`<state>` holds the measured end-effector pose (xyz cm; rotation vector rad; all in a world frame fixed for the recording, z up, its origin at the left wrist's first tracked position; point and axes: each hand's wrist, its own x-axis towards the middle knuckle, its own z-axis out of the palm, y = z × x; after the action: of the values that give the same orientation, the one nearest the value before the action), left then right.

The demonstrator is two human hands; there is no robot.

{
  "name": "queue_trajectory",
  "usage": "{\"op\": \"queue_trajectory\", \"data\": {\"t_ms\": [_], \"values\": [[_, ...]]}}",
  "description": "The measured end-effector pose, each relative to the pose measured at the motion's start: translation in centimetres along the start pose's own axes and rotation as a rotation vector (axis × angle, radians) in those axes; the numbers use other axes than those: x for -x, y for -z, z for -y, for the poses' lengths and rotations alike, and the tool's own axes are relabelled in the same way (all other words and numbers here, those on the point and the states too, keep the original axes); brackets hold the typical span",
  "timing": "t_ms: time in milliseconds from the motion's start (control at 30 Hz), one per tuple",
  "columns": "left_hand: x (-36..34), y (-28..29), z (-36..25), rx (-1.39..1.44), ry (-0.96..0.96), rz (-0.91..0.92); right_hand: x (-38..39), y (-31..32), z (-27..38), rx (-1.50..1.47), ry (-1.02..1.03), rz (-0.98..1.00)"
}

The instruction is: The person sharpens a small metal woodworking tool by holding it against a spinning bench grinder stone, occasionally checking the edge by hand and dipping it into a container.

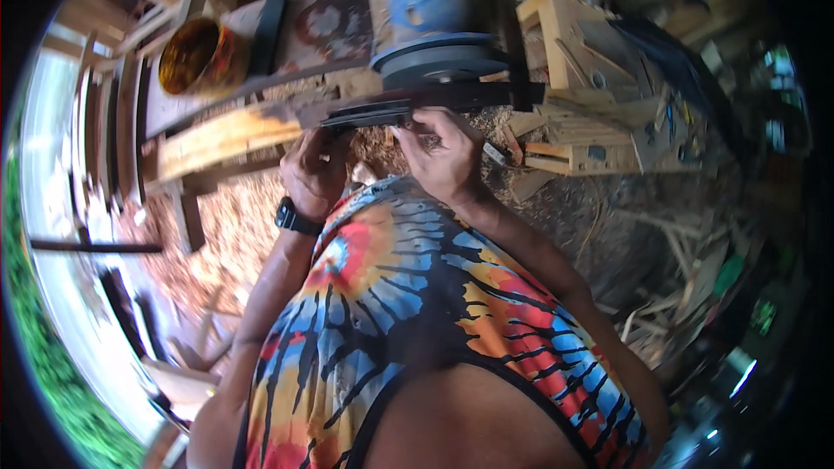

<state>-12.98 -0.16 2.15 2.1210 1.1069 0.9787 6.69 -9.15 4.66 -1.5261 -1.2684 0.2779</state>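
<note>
A dark, flat strip [369, 113], which looks like a blade, is held level between my two hands in front of a blue motor-like machine [426, 0]. My left hand [317, 169] has its fingers curled up at the strip's left end. At the right end, my right hand [445, 152] pinches it between thumb and fingers. Just beyond the strip is a grey disc-shaped wheel [439, 56] on the machine. A dark bar [504, 95] runs across below the wheel, close behind my right fingers. Whether the strip touches the bar or wheel, I cannot tell.
An orange-yellow bucket [230, 61] stands on the bench at the left, beside a dark block [267, 35]. A pale wooden beam [230, 143] runs along the bench front. Wood shavings [217, 252] cover the floor. At the right are a wooden frame [556, 35] and scrap boards [582, 135].
</note>
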Motion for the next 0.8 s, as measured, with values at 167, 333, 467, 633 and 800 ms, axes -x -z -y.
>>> {"op": "queue_trajectory", "data": {"t_ms": [167,333,467,633,800], "values": [[3.1,2.0,0.2,0.153,0.198,0.031,-0.9,-1.3,1.0,0.067,0.182,0.107],[4.8,4.3,0.1,0.324,0.33,-0.037,-1.8,-3.1,2.4,0.057,0.353,0.206],[6.8,5.2,1.5,0.534,0.502,-0.139,-2.2,-4.7,4.2,0.046,0.408,0.317],[7.6,6.9,3.0,0.573,0.503,-0.264,-1.9,-7.1,4.6,-0.003,0.46,0.419],[8.7,7.8,4.8,0.564,0.525,-0.289,-1.9,-9.3,5.2,-0.016,0.469,0.484]]}}
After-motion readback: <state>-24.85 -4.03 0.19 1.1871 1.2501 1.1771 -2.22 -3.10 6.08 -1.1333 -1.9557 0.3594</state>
